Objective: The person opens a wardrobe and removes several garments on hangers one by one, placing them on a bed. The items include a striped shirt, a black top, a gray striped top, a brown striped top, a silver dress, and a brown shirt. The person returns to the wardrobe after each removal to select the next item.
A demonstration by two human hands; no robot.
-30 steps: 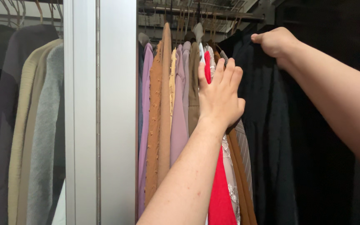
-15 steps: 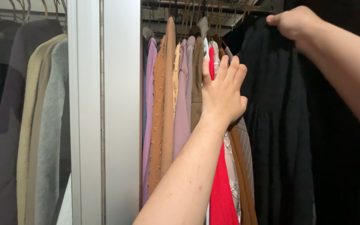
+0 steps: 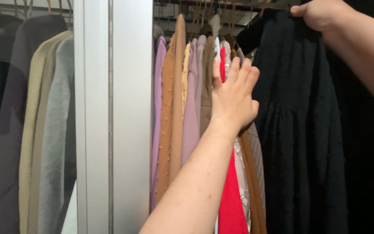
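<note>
Grey, cream and dull purple garments hang at the far left: the purple coat (image 3: 9, 130), the cream cardigan (image 3: 31, 130) and the grey sweater (image 3: 55, 138), three in all, left of a white door frame (image 3: 109, 117). Right of the frame hang a lilac top (image 3: 157, 121), an orange-brown knit (image 3: 169, 117) and a mauve top (image 3: 190, 117). The left hand (image 3: 233, 97) reaches up from below, forearm slanted, fingers spread flat and open against the red garment (image 3: 230, 199) and the clothes just beside it. Right of that hand hangs the black dress (image 3: 295, 143), its long axis upright, hem downward. The right hand (image 3: 321, 14), arm coming in from the right, is clenched on the dress's top edge.
</note>
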